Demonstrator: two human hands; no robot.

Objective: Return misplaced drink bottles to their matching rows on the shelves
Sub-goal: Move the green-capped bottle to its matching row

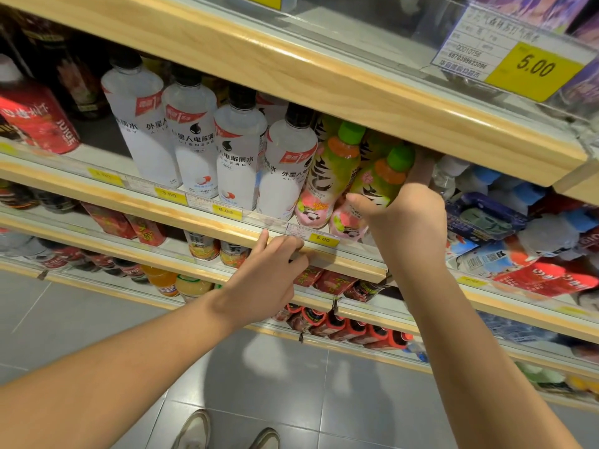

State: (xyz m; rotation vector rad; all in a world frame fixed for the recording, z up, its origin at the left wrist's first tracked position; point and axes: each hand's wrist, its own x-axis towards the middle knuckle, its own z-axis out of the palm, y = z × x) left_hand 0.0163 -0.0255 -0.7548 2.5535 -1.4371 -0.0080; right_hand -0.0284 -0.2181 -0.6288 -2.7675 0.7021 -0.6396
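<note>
On the middle shelf, the right hand wraps thumb and fingers around a green-capped bottle, which stands just beside 1 matching bottle. The left hand rests loosely bent fingers on that shelf's front edge, holding nothing. The held bottle stands base down with its long axis roughly upright and its cap close under the upper shelf. Lifting or pushing it carelessly could clip that shelf or topple the neighbour.

2 shoes stand on grey floor tiles.
</note>
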